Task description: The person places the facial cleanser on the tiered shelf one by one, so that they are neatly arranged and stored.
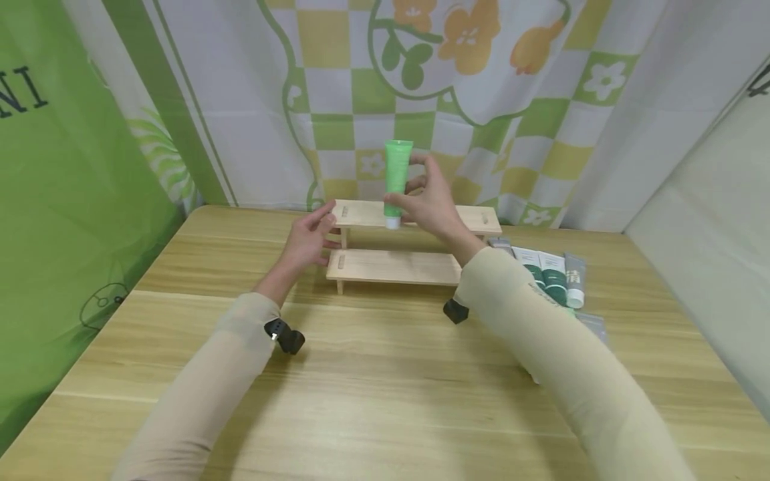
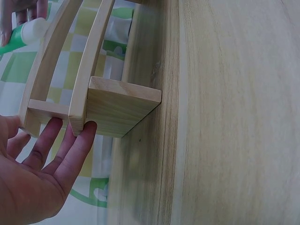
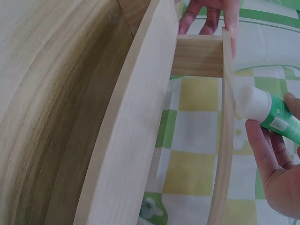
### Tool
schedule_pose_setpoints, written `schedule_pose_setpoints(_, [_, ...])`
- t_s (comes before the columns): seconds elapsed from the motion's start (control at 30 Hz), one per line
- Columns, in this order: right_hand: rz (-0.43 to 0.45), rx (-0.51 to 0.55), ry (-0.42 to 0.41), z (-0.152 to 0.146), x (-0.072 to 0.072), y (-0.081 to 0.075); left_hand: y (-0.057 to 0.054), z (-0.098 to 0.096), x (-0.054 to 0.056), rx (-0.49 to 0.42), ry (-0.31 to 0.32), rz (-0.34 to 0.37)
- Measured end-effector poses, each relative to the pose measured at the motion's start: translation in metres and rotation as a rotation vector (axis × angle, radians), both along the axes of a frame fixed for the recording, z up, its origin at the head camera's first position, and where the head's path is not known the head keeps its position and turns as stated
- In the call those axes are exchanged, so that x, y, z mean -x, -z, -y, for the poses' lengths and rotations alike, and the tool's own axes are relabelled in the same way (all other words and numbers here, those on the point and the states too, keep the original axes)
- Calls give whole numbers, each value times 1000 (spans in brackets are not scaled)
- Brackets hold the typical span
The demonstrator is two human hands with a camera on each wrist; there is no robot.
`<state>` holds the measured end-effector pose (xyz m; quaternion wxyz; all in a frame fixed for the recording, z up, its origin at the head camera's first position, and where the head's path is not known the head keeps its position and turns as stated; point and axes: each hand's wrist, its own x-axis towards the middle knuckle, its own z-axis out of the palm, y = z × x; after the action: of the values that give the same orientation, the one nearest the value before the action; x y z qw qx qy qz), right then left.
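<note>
My right hand (image 1: 432, 204) pinches a green squeeze tube (image 1: 397, 175) between thumb and fingers. The tube stands upright with its white cap (image 1: 392, 222) down, at the upper board of a two-tier wooden shelf (image 1: 394, 266). In the right wrist view the cap (image 3: 253, 104) is close to the upper board's edge; whether they touch I cannot tell. At the shelf's left end is my left hand (image 1: 305, 239), its extended fingertips touching the wood. The left wrist view shows those fingers (image 2: 77, 152) against the ends of the boards.
Several tubes, grey ones and white-and-green ones (image 1: 552, 277), lie on the table (image 1: 385, 401) right of the shelf, partly hidden by my right sleeve. A patterned curtain (image 1: 337, 100) hangs behind the shelf. A green cloth (image 1: 72, 200) borders the left side.
</note>
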<state>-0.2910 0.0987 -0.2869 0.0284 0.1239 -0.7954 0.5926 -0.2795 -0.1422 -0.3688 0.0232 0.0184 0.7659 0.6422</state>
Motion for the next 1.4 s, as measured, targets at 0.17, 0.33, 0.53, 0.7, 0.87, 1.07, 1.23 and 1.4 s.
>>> schedule_pose_setpoints(0.17, [-13,-16,5,17,4,1,-1,2,-1,6,-16,7])
schedule_pose_setpoints(0.33, [-29,-4,11,30,8,3,-1,3,-2,3,-11,8])
schedule_pose_setpoints(0.53, [-63,13,30,43,14,6,-2,-1,-3,-1,1,2])
schedule_pose_setpoints(0.7, [-103,-8,58,51,14,7,-3,-4,-5,9,18,-4])
schedule_pose_setpoints(0.87, [-161,-65,93,58,14,9,-4,-3,-6,22,26,-17])
schedule_pose_setpoints(1.07, [-215,-106,100,64,14,14,-4,-4,-6,15,11,-14])
schedule_pose_setpoints(1.23, [-230,-110,116,69,12,17,-4,-5,-6,13,6,-9])
schedule_pose_setpoints(1.4, [-233,-133,131,74,9,17,-5,-4,-8,15,6,-6])
